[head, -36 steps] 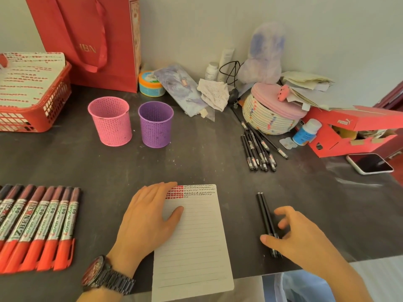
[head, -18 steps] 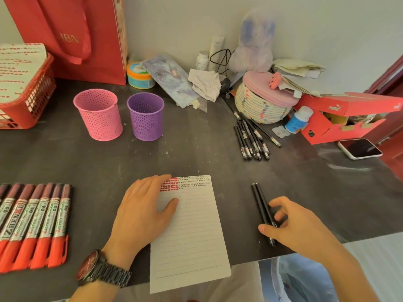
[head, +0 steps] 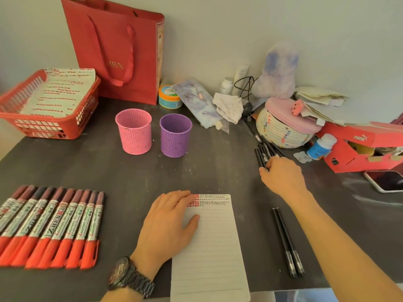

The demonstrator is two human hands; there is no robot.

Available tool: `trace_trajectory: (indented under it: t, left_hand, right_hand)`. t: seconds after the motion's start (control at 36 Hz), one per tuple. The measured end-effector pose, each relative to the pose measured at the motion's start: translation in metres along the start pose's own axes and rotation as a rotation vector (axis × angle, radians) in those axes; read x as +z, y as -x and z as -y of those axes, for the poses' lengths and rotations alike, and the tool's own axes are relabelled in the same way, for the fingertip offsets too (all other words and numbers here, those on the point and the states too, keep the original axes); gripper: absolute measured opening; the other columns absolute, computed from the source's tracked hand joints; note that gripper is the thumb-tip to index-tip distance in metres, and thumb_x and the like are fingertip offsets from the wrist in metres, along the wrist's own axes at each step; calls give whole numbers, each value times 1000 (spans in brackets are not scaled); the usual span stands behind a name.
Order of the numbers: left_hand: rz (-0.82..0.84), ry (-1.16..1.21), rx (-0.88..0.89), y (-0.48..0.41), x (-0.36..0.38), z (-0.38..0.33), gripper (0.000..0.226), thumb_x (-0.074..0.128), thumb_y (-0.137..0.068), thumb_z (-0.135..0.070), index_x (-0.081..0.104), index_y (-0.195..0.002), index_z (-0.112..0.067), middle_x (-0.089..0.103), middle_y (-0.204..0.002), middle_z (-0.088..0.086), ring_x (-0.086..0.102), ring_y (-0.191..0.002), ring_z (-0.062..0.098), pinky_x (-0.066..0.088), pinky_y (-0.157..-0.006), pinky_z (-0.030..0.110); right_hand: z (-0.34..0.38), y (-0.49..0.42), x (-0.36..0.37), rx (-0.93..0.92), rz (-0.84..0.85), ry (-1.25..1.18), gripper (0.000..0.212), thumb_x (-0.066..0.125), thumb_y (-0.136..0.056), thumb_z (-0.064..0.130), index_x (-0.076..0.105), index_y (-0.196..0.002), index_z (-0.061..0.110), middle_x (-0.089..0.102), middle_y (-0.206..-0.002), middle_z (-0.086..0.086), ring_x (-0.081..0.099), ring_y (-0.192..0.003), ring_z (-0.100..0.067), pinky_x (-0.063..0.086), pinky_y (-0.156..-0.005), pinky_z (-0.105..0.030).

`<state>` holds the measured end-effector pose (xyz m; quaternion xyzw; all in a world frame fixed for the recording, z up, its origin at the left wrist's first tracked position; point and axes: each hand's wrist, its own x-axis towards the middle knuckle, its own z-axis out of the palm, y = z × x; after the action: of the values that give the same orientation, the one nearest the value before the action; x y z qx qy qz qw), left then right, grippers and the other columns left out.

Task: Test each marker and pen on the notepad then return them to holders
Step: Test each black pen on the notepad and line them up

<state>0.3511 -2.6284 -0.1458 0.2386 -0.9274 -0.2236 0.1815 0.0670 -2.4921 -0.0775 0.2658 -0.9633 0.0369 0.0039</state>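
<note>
The lined notepad [head: 213, 247] lies at the table's front edge, with red and black test marks along its top. My left hand [head: 168, 225] rests flat on its upper left corner, a watch on the wrist. My right hand [head: 283, 177] reaches far right to a pile of black pens [head: 262, 151], thumb and fingers curled onto the near end of one. Two more black pens [head: 287, 243] lie side by side right of the notepad. Several red markers [head: 50, 225] lie in a row at the left. The pink holder [head: 134, 131] and purple holder [head: 175, 136] stand upright behind; no pens show above their rims.
A red basket [head: 43, 125] of marked sheets sits at the far left beside a red paper bag [head: 117, 51]. Right of the pens are a woven basket [head: 283, 131], a small bottle [head: 321, 147], a red shoe box [head: 359, 153] and a phone [head: 386, 180].
My right hand left the two pens beside the notepad and moved forward to the pen pile. My left hand stayed on the notepad. The camera tilted up.
</note>
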Motion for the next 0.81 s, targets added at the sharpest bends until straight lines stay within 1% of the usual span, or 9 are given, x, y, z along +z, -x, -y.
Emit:
trace_trajectory:
  t: [0.06,0.17,0.25,0.39,0.47,0.53,0.58,0.72,0.81]
  left_hand:
    - [-6,-21,12,1,1,0,45,63,-89,-44,62,-130,-26,58,-134,-10,53,-125,15,39,-111,42]
    - [-10,-30,14,-1,1,-1,44,59,-90,-46,62,-129,-27,58,-134,-10,53,-125,14,36,-113,40]
    - [-15,-35,8,-1,1,-2,45,54,-89,-48,63,-128,-28,58,-134,-11,53,-125,13,30,-113,36]
    - [0,-38,1,1,0,-3,48,46,-90,-52,61,-130,-29,56,-136,-13,51,-127,11,24,-114,33]
    - [11,-33,5,2,0,-3,51,42,-92,-54,58,-134,-30,52,-140,-14,47,-131,10,18,-115,30]
    - [9,-33,6,2,1,-3,50,44,-92,-53,58,-134,-30,52,-140,-14,46,-131,10,17,-115,28]
    - [4,-29,3,1,0,-3,49,45,-91,-52,59,-133,-30,53,-139,-13,47,-130,10,18,-114,27]
    - [-11,-18,14,1,0,-4,48,46,-92,-52,59,-133,-30,53,-139,-14,46,-130,9,18,-114,26]
    - [-41,23,32,2,-2,-5,51,46,-92,-59,55,-135,-32,51,-138,-18,43,-130,5,23,-115,26]
  right_hand:
    - [3,-8,4,7,39,65,29,56,-95,39,55,-89,11,65,-107,-18,63,-99,-37,41,-70,-34]
    - [11,-13,8,24,57,140,37,52,-99,37,56,-116,4,60,-122,-19,60,-112,-38,48,-80,-40]
    - [13,-16,9,32,61,158,38,47,-101,34,57,-120,3,60,-124,-18,60,-113,-38,48,-81,-39]
    - [20,-16,5,-38,116,311,23,50,-98,25,64,-98,8,67,-109,-14,64,-102,-35,50,-74,-37]
    - [21,-17,-1,-31,109,302,21,51,-97,25,54,-82,10,65,-102,-14,61,-93,-34,48,-67,-35]
    - [19,-16,-5,18,73,160,28,52,-95,27,50,-73,9,63,-90,-15,55,-79,-33,41,-63,-33]
    - [19,-9,-9,44,63,-24,28,53,-93,31,58,-75,10,62,-79,-9,50,-77,-29,39,-65,-34]
    - [40,49,-11,20,185,-717,20,62,-89,37,75,-77,27,63,-60,16,60,-69,-3,42,-65,-31]
    - [57,91,2,-6,213,-1089,18,66,-90,30,73,-76,23,55,-55,7,51,-53,-7,44,-57,-24]
